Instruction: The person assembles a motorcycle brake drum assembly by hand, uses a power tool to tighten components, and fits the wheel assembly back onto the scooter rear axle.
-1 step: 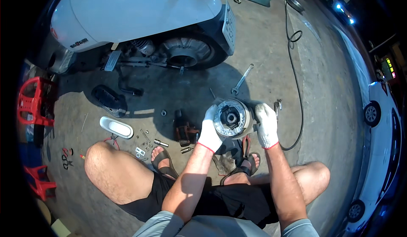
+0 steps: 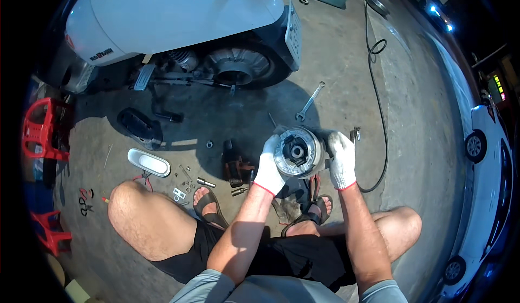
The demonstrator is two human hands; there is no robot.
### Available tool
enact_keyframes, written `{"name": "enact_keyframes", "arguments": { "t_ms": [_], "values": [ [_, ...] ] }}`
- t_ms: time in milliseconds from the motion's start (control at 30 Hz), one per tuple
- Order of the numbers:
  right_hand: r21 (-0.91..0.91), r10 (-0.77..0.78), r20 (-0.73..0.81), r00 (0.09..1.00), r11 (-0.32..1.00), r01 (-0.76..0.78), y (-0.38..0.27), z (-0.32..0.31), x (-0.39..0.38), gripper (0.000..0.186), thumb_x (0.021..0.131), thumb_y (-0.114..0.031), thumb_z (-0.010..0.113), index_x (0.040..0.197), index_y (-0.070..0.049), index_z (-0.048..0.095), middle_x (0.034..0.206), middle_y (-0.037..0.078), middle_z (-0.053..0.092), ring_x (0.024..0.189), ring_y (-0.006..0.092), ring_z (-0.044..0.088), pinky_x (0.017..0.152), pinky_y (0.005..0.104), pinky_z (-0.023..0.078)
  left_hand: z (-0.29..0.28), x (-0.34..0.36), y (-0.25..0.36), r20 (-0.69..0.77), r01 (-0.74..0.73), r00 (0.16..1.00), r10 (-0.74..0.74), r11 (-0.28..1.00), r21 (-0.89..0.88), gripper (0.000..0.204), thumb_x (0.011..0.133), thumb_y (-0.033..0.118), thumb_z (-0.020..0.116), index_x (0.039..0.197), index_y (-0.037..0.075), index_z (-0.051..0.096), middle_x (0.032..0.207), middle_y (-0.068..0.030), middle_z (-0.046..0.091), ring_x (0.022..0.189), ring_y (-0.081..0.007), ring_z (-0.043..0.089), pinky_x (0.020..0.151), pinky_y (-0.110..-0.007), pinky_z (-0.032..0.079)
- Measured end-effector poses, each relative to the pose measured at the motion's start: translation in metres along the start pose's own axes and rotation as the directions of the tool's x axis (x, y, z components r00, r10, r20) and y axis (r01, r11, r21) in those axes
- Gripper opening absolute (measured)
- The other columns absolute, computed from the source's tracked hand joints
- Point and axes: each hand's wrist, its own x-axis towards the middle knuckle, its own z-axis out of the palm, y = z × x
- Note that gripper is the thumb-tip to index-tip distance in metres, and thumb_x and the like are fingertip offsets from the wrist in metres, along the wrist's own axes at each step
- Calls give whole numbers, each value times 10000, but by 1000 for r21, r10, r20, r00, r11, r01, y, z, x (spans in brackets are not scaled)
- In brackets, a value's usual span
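A round metal hub-like part point(image 2: 297, 151) is held up in front of me, its face turned toward me. That face has a pale ribbed ring around a dark recess with a central collar. My left hand point(image 2: 269, 167), in a white glove, is closed around the part's left side. On the right, my right hand point(image 2: 342, 161), gloved too, has its fingers curled against the part's edge; their tips are partly hidden. Below the part lie red-handled pliers point(image 2: 315, 186) and a crumpled rag point(image 2: 288, 210). A combination wrench point(image 2: 310, 101) rests on the concrete beyond it.
A white scooter point(image 2: 179, 18) stands ahead, with its rear wheel point(image 2: 238, 67) exposed. An orange-black power tool point(image 2: 234, 165), sockets point(image 2: 206, 182) and a white oblong tray-like piece point(image 2: 149, 163) lie at left. A black hose point(image 2: 381, 113) runs along the right.
The round part has shifted very slightly to the right and turned a little in my hands. Both hands keep their hold, and everything on the ground stays put.
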Motion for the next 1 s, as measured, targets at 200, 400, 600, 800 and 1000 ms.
{"name": "enact_keyframes", "arguments": {
  "t_ms": [200, 400, 600, 800, 1000],
  "values": [
    [94, 39, -19, 999, 995, -37, 16, -11, 6, 236, 993, -187, 527, 864, -10, 612, 766, -23, 533, 722, 80, 440, 644, 265, 390, -5, 4, -9, 43, -56, 998, 54, 998, 38, 396, 1042, 370, 394, 1245, 80, 573, 1212, -74, 634, 1121, -207, 604, 1008, -371, 485],
    [185, 42, 159, 986, 980, -71, 18, -13, 4, 427, 1000, -313, 521, 1172, 62, 632, 1105, 127, 683, 1001, 177, 628, 899, 311, 482, -17, 11, -1, 15, -117, 993, 116, 991, 64, 376, 1033, 355, 454, 1223, 66, 601, 1163, -54, 664, 1078, -177, 624, 963, -332, 500],
    [297, 99, 132, 986, 945, -135, 24, -11, 3, 349, 990, -243, 545, 1165, 48, 626, 1093, 115, 675, 981, 181, 631, 889, 309, 488, -23, 16, -6, -46, -194, 977, 208, 958, 212, 292, 999, 278, 557, 1179, 56, 618, 1092, -26, 662, 997, -133, 617, 917, -293, 488],
    [312, 133, 106, 985, 937, -160, 27, -11, 2, 329, 970, -221, 577, 1174, 34, 619, 1079, 103, 670, 960, 172, 627, 868, 291, 489, -26, 14, -5, -34, -232, 966, 257, 916, 328, 318, 986, 276, 576, 1184, 28, 599, 1072, -19, 621, 986, -118, 583, 900, -279, 473],
    [195, 123, 91, 988, 971, -139, 27, -12, 2, 352, 968, -250, 585, 1175, 33, 617, 1074, 97, 669, 945, 161, 623, 856, 295, 493, -19, 8, -5, -17, -288, 948, 319, 877, 385, 360, 984, 254, 584, 1243, 3, 576, 1118, -34, 616, 1019, -119, 576, 919, -276, 467]
  ]
}}
